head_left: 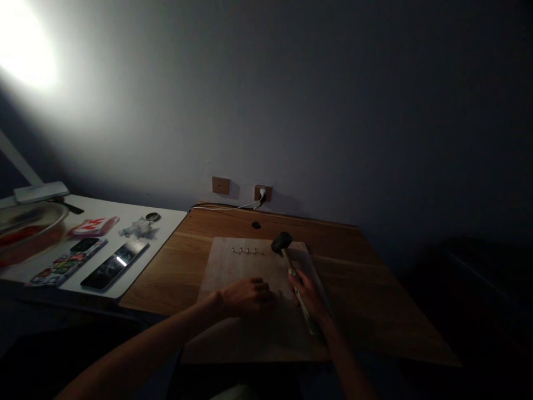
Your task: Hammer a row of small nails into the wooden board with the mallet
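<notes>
A pale wooden board (233,266) lies on a brown wooden desk (358,278). Several nails (247,251) stand in a row near the board's far edge. My right hand (308,294) is closed round the handle of a black-headed mallet (282,243), whose head hangs just right of the nails. My left hand (249,295) rests on the board with its fingers curled; whether they pinch anything is too dark to see.
A white table (166,222) adjoins on the left, carrying a dark phone (115,264), a patterned case (66,261), a red-and-white packet (92,226), a bowl (29,222) and a lamp base (40,191). Wall sockets (262,193) with a white cable sit behind the desk.
</notes>
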### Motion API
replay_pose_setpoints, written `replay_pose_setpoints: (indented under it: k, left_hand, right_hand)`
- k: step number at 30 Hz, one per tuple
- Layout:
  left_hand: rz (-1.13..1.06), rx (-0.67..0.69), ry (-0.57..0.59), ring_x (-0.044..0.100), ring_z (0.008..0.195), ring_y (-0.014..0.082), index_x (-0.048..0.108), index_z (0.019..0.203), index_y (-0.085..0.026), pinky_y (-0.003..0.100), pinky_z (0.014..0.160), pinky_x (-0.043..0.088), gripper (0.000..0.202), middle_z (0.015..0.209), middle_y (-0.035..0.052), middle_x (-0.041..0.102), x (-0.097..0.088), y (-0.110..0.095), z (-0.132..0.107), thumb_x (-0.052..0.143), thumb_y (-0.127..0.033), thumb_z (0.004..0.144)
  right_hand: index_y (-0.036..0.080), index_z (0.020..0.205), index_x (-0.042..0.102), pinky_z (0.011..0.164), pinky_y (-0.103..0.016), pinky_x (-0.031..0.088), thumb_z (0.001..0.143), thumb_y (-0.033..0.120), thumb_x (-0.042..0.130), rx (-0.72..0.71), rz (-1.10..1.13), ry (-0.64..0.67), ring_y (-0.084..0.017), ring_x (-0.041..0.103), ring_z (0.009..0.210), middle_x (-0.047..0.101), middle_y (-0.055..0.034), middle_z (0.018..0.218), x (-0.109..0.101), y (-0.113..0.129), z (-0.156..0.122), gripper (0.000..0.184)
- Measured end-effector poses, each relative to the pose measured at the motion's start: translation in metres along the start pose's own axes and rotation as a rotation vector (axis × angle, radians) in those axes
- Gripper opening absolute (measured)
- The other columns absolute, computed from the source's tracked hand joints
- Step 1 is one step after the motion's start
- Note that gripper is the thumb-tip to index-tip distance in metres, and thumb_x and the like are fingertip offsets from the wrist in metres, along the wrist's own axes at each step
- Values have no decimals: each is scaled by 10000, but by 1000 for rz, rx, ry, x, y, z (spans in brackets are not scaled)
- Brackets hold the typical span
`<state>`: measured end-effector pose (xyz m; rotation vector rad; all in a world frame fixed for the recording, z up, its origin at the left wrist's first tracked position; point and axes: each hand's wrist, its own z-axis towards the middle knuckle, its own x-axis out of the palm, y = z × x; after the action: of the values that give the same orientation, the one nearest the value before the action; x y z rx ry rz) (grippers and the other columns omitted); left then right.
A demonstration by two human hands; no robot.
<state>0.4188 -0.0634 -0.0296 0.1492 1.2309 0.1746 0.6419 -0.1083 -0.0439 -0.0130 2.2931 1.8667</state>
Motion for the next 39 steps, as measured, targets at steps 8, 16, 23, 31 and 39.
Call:
replay_pose_setpoints:
  k: [8,16,23,31,39]
  left_hand:
    - [31,36,-25,584,772,181,648,1004,-202,342,698,452,120,814,54,655,-1,0,1,540,-155,980]
    - [-51,-40,69,606,853,184,647,1064,-224,329,781,448,160,922,66,660,-4,4,2,503,-187,1007]
    - [-341,-652,-124,644,905,168,648,971,-189,297,856,446,127,986,35,703,14,41,6,622,-123,866]
    - [-243,-1080,-172,611,1082,242,718,1005,-229,407,972,396,155,1040,55,741,37,77,29,609,-170,913]
    - [-276,-1069,-175,635,1048,227,732,968,-218,388,975,381,167,1017,57,742,43,74,26,620,-127,883]
  right_hand:
    - [231,853,517,322,-190,257,740,630,627,-9,-9,21,-62,383,353,469,91,617,3,-2,-2,429]
    - [224,833,534,357,-198,256,755,633,633,-42,12,-7,-69,386,387,447,84,609,2,-5,1,428]
    - [222,919,568,368,-202,326,738,612,641,-46,30,-45,-83,447,435,508,60,669,2,-9,4,435]
    - [229,849,500,315,-188,319,729,634,620,-7,47,-28,-62,400,359,460,101,602,1,-4,0,438]
    - [230,823,483,312,-179,300,731,643,607,-21,81,-12,-47,390,350,460,105,620,1,-5,1,441]
